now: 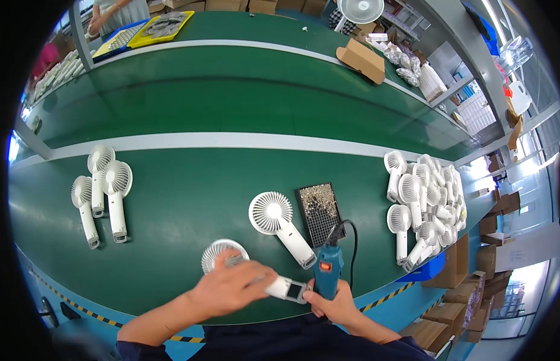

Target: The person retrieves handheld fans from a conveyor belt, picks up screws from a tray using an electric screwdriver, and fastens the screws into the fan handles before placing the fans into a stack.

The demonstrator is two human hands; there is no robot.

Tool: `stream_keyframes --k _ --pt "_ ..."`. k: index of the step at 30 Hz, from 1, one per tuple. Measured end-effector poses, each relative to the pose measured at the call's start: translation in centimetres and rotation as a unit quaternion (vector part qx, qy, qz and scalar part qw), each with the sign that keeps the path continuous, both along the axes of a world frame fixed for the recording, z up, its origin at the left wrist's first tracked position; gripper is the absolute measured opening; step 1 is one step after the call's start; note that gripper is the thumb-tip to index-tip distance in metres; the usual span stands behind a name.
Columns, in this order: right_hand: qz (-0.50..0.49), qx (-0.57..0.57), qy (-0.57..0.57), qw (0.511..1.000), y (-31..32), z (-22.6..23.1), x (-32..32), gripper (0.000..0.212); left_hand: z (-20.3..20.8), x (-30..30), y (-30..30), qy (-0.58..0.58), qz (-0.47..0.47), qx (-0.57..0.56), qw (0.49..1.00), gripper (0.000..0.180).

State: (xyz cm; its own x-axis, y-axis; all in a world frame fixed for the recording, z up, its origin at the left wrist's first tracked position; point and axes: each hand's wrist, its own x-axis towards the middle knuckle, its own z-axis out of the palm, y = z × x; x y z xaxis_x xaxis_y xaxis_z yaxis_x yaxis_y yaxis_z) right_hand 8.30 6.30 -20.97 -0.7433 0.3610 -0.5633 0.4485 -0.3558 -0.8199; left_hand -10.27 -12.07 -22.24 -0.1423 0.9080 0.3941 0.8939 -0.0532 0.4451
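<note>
My left hand [235, 283] is closed over a white handheld fan [279, 287], its fingers across the handle near the round head. This fan lies sideways close to the table's front edge, with a dark square window on the end of its handle. In my right hand [334, 304] is a blue electric screwdriver [328, 271] with an orange switch and a black cord. The right thumb and fingertips also touch the end of the fan's handle. The screwdriver's tip cannot be made out. Just beyond lies a second white fan [273, 213], next to a black screw tray [319, 207].
On the green table [183, 198], three white fans [116, 180] lie at the left and a pile of fans [421, 198] at the right. A pale rail [232, 140] crosses behind. Farther off are a yellow tray [165, 27], a cardboard box [361, 60] and another person's arm [105, 18].
</note>
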Motion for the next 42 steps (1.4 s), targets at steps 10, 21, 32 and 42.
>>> stream_keyframes --k 10,21,32,42 --pt "-0.007 -0.045 0.014 0.999 0.0 -0.1 0.1 0.022 -0.5 0.4 0.8 -0.001 -0.002 0.062 0.998 0.039" --pt "-0.001 0.092 -0.013 0.996 0.0 0.0 -0.8 0.02 -0.1 -1.1 1.3 0.081 -0.017 -0.012 0.997 0.032" --pt "-0.145 0.138 -0.021 0.979 1.8 -2.5 -2.6 0.029 0.2 -3.5 6.0 0.168 -0.087 -0.045 0.981 0.017" --pt "-0.19 0.08 -0.018 0.978 0.8 -2.7 -1.0 0.017 0.6 -4.2 5.0 0.131 -0.141 -0.108 0.975 0.03"
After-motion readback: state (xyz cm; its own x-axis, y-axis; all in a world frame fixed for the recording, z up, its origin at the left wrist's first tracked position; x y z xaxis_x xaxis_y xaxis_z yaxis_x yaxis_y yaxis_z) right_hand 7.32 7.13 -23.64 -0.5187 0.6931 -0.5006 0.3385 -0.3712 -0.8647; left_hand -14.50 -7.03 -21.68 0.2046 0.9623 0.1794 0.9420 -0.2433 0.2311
